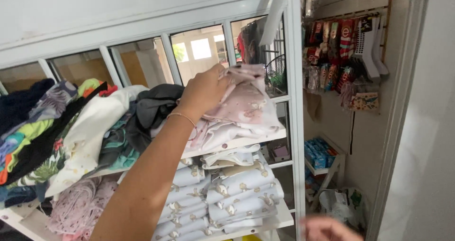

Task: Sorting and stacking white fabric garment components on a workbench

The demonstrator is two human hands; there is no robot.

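At nine o'clock on the upper shelf (246,141), a slumped heap of mixed garments (71,127): dark knits, leafy prints, a cream cotton piece, all soft and crumpled. Toward centre, the left hand (204,92), arm rising from six o'clock, grip clenched on the top fold of a pale pink printed cloth (246,103). Cloth directly under and to three o'clock of that grip, long axis running roughly nine to three along the shelf edge, resting atop a small folded stack; thin, matte, lightly creased. Below, at five o'clock, neat stacks of pale blue folded pieces (227,193) with small animal prints, edges squared. Further toward three o'clock, hanging packets of socks (346,42) on the wall. At the bottom edge, the right hand (329,229), only partly visible, far from the cloth; grip impossible to judge.
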